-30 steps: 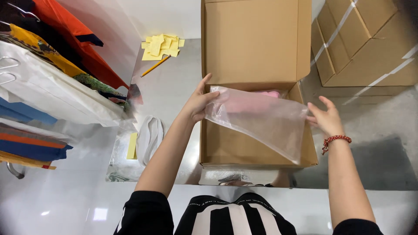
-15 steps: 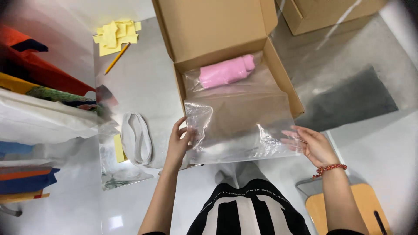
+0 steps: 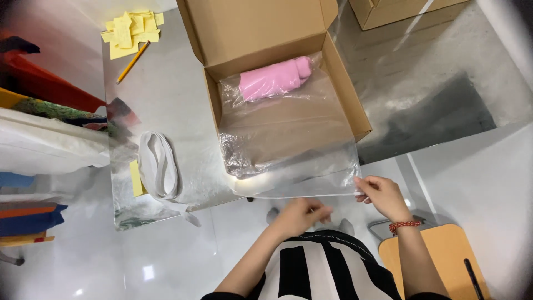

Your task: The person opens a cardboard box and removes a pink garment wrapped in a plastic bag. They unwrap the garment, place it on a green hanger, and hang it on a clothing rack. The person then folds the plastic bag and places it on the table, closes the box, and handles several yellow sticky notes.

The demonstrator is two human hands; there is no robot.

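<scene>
Right at the near edge of the reflective metal worktop (image 3: pixel 166 89), a clear, crinkled plastic bag (image 3: pixel 288 161) drapes out of the open brown cardboard box (image 3: pixel 266 33), its far part lying inside the box and its open mouth hanging over the worktop's edge toward the person. The right hand (image 3: pixel 382 195) has its grip closed on the bag's near right corner, pinching the film between thumb and fingers; the bag stretches away from that pinch, up and to the left. The left hand (image 3: pixel 302 214) sits just below the bag's near edge, fingers curled, and it seems to touch the film, though the view does not settle whether its grip is closed on it. Under the bag, at the back of the box, lies a pink folded cloth bundle (image 3: pixel 275 79). Left of the box rests a white looped band (image 3: pixel 158 164), and farther off a yellow pencil (image 3: pixel 132 61) beside a heap of yellow paper slips (image 3: pixel 130 33).
</scene>
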